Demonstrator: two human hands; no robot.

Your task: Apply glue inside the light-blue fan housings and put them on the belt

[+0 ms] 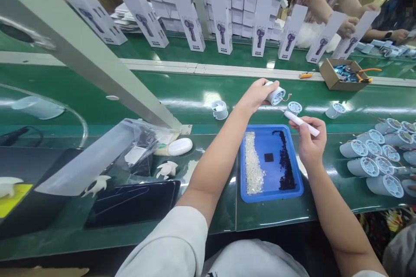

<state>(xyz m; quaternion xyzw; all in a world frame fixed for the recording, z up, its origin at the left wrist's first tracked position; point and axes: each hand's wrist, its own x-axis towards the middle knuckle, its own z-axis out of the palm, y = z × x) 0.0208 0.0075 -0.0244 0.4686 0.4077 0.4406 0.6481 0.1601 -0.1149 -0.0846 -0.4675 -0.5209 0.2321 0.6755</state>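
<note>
I see a small white cylindrical fan housing [276,94] held clear of the green surface [195,91] in the fingers of my left hand [256,95]. It lies on its side with its round end face turned to the right and thin red wires trailing from it. A slim white rod [302,124] sits tilted in my right hand [310,143], its upper end pointing up-left, just below the housing.

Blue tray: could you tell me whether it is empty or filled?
Not empty: the blue tray holds clear pieces, dark pieces, one black square.
</note>
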